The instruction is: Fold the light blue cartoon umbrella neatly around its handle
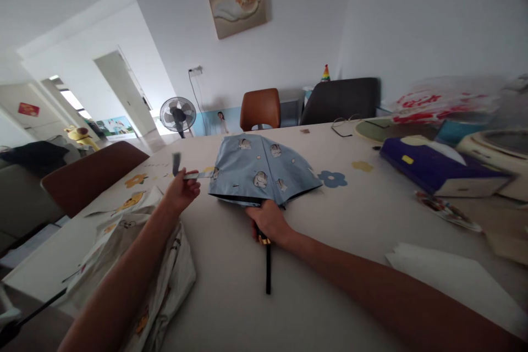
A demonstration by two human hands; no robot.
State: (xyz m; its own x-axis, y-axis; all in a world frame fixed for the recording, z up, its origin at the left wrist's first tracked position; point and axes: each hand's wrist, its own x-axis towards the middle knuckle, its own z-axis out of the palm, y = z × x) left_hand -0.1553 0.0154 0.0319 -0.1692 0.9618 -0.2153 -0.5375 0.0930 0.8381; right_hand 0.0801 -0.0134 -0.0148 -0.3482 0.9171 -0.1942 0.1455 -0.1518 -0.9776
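A light blue folding umbrella (264, 168) with printed cartoon animals is partly folded over the table, its canopy loose and pointing away from me. My right hand (270, 223) is wrapped round the handle just below the canopy edge. From the handle end a black wrist strap (268, 269) hangs down. My left hand (183, 192), left of the umbrella, pinches a pale closure strap (193, 176) that runs to the canopy. A dark strap end (176, 162), blurred, sticks up above those fingers. Beneath my left forearm lies a white printed cloth (181, 264).
At the right stand a purple tissue box (429, 168), a plastic bag (445, 99) and a cream round appliance (499, 154). Glasses (342, 126) lie towards the back. White paper (449, 280) is near my right arm. Chairs (259, 109) and a fan (178, 114) are beyond the table.
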